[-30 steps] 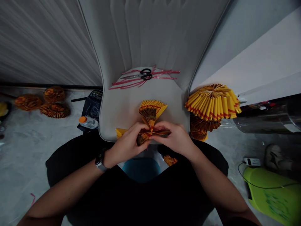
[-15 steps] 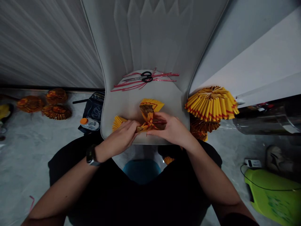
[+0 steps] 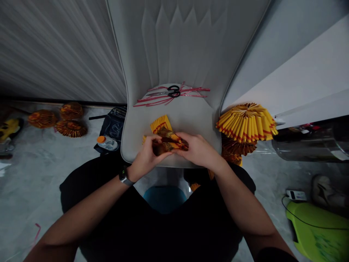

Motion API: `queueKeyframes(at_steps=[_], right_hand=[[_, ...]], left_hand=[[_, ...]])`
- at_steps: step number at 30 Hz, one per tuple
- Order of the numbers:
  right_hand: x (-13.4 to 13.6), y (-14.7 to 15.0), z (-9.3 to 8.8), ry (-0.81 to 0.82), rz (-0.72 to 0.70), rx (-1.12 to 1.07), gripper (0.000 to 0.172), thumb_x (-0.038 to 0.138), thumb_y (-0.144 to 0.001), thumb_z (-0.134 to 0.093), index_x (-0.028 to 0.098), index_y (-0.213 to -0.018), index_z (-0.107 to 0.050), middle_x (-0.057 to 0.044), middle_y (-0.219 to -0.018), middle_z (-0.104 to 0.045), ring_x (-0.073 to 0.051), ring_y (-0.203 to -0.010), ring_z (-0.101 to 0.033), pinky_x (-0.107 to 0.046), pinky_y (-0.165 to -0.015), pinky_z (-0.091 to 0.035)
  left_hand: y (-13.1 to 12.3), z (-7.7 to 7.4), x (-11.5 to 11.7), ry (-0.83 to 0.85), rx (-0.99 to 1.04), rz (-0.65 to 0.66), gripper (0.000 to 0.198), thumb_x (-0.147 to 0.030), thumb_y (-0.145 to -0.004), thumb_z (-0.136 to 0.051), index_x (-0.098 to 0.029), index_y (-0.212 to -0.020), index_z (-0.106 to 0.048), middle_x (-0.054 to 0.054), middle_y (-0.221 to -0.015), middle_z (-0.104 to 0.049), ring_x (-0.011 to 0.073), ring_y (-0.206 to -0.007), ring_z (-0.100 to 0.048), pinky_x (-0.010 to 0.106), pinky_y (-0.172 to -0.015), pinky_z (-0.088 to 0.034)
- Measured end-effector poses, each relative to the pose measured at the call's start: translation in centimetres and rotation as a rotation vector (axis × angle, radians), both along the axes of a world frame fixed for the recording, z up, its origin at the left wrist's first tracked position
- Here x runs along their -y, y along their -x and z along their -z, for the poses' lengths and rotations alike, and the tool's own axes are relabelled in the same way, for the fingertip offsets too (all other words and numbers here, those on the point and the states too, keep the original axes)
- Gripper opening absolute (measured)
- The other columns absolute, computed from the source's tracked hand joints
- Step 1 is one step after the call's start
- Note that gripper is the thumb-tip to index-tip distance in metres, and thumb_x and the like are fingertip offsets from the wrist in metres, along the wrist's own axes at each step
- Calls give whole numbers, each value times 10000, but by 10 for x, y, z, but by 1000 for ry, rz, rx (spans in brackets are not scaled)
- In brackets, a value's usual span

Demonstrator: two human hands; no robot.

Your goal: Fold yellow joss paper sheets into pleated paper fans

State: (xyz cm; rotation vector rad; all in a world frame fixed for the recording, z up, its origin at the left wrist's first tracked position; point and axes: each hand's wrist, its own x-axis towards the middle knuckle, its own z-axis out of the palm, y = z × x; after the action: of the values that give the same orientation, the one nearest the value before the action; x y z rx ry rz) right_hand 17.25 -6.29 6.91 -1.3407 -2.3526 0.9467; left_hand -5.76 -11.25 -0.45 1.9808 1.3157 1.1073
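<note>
Over the front of the grey chair seat [image 3: 193, 116], both hands grip a yellow pleated paper fan [image 3: 161, 124] with red and gold print. My left hand [image 3: 148, 154] has thumb and fingers closed on its left side. From the right, my right hand [image 3: 197, 150] pinches the gathered paper near the middle. One pleated section points up and away from me; part of the paper is hidden behind the fingers. Farther back on the seat, black-handled scissors [image 3: 173, 91] lie on several pink-red plastic strips [image 3: 152, 100].
Finished-looking pleated yellow paper rosettes [image 3: 247, 122] are stacked right of the chair; several more [image 3: 71, 128] lie on the left floor. A bottle with an orange cap [image 3: 107, 142] rests on a dark bag [image 3: 113, 123]. A green plastic stool [image 3: 316, 225] stands lower right.
My left hand has shifted right, closer to my right hand, and its grip has turned. The paper fan has rotated, with its pleated end now pointing away. The view has shifted slightly.
</note>
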Motion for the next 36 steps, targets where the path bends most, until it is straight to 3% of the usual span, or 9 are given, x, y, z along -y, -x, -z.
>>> queueKeyframes(at_steps=[2,5,9,12,20,24,27,31,36], right_hand=[[-2,0,2,-6,28,-57,459,329,-874,-820,260,-1310,-694,-75,-1217,-767,-272,-1080,-735,-386,-927,-576],[-6,1,3,34,72,-114,480,347,-840,-855,212,-1273,-698,-92,-1179,-757,-264,-1061,-724,-385,-914,-578],[-6,2,4,97,-22,-131,541,348,-842,-861,209,-1326,-663,-89,-1193,-776,-258,-1018,-746,-380,-902,-571],[-4,2,4,47,-50,-98,576,364,-869,-836,223,-1382,-615,-100,-1225,-772,-267,-1024,-754,-395,-913,-564],[-2,-1,9,30,-100,-164,366,291,-928,-778,248,-1275,-670,-63,-1160,-772,-225,-1025,-743,-352,-902,-559],[-4,0,12,-95,-51,-87,359,343,-892,-826,244,-1228,-746,-82,-1128,-748,-246,-1001,-729,-374,-895,-561],[-4,2,13,-104,-16,-15,334,357,-885,-838,258,-1197,-775,-68,-1097,-774,-249,-959,-739,-368,-860,-561],[-3,3,10,-107,7,-14,309,367,-891,-834,277,-1184,-796,-57,-1083,-816,-262,-958,-762,-378,-863,-567],[-2,-1,1,-26,-33,-14,335,369,-887,-829,324,-1215,-780,-6,-1085,-834,-251,-934,-785,-351,-826,-570]], left_hand=[[1,3,0,-54,7,-108,475,-495,-923,-795,-221,-1244,-577,57,-1079,-679,215,-999,-702,382,-898,-605],[-2,5,0,-142,-79,-81,376,-389,-1012,-700,-235,-1345,-618,104,-1242,-686,256,-1187,-669,466,-1046,-560],[-10,13,-1,-214,-196,-48,648,-317,-1091,-528,-236,-1678,-264,210,-1694,-333,344,-1587,-320,614,-1255,-351],[-12,17,-5,-192,-234,23,750,-335,-1106,-472,-211,-1718,-55,224,-1758,-185,343,-1644,-172,623,-1300,-272],[11,0,-30,-128,-247,194,1067,-580,-953,-711,-190,-1711,-69,256,-1743,-218,394,-1632,-196,656,-1306,-229],[11,-4,-30,-62,-271,318,884,-499,-1047,-591,-182,-1705,-94,239,-1739,-248,366,-1633,-206,630,-1310,-252],[5,-8,-23,-28,-272,329,731,-440,-1086,-513,-141,-1669,-188,262,-1674,-370,367,-1577,-360,627,-1278,-322],[5,-14,-22,-25,-312,317,508,-439,-1087,-494,-111,-1471,-442,228,-1344,-631,340,-1277,-622,571,-1104,-507],[10,-20,-27,-87,-355,275,407,-493,-1074,-494,-135,-1255,-558,178,-1154,-648,318,-1068,-627,539,-968,-539]])
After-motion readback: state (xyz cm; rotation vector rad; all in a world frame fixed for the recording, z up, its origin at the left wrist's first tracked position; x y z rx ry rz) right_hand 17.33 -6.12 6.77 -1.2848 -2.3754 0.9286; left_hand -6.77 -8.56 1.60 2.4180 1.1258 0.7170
